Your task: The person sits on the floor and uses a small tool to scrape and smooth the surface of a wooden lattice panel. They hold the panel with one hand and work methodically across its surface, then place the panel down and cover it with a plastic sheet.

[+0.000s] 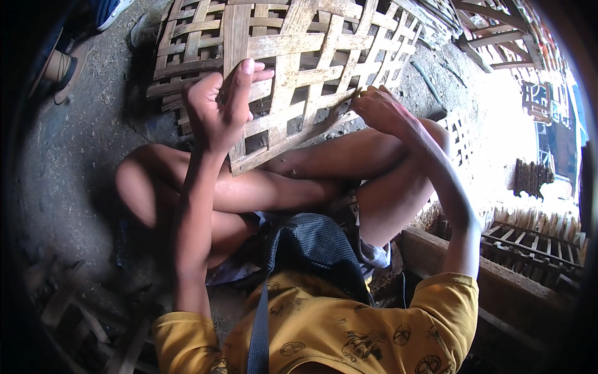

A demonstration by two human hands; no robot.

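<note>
A woven bamboo lattice panel (293,45) lies tilted before me, its near edge over my crossed legs. Its flat strips cross with square gaps between them. My left hand (219,112) is closed at the panel's left side, one digit stretched along a wide strip and other fingers curled by the weave. What those curled fingers press on is partly hidden. At the near right edge, my right hand (383,109) is closed on the panel's rim, its fingertips bent over the border strip.
More woven lattice (187,59) lies under the panel on the grey dirt floor (81,168). Another person's sandalled foot (62,71) is at the far left. A wooden frame (507,37) stands far right. A wooden beam (492,274) runs beside my right elbow; slats (93,324) lie lower left.
</note>
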